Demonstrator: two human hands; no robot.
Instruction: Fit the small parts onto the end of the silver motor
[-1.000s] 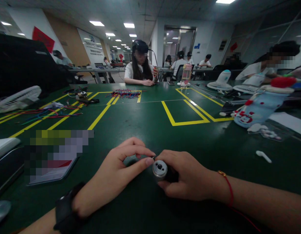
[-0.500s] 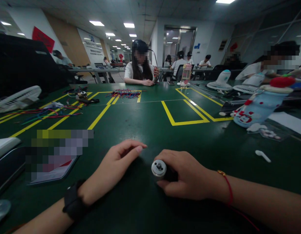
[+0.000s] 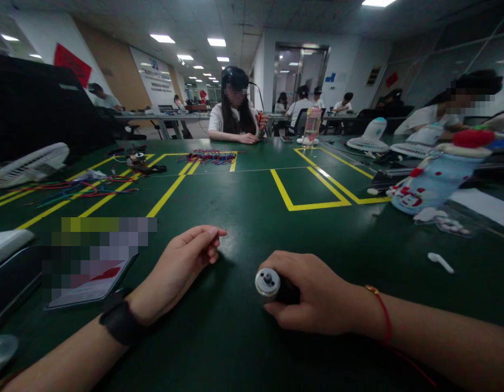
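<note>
My right hand (image 3: 313, 294) is wrapped round a small cylindrical electric motor (image 3: 268, 283) with a dark body. The motor's round silver end, with a short shaft and small holes, faces left and up towards me. To its left, my left hand (image 3: 189, 258) hovers above the green table (image 3: 235, 348), apart from the motor. Its thumb presses on the index finger while the other fingers curl under. Something tiny and dark may show at the fingertip, too small to name. A black band (image 3: 121, 321) sits on my left wrist.
A phone (image 3: 92, 277) lies left of my left hand. Loose coloured wires (image 3: 88, 188) and a wire bundle (image 3: 211, 157) lie farther back. On the right are a white earbud (image 3: 440, 262) and a blue bottle (image 3: 435, 177). A person (image 3: 235, 109) sits opposite.
My left hand has moved left and slightly up, away from the motor, and its fingers have closed into a pinch. My right hand and the motor have barely moved.
</note>
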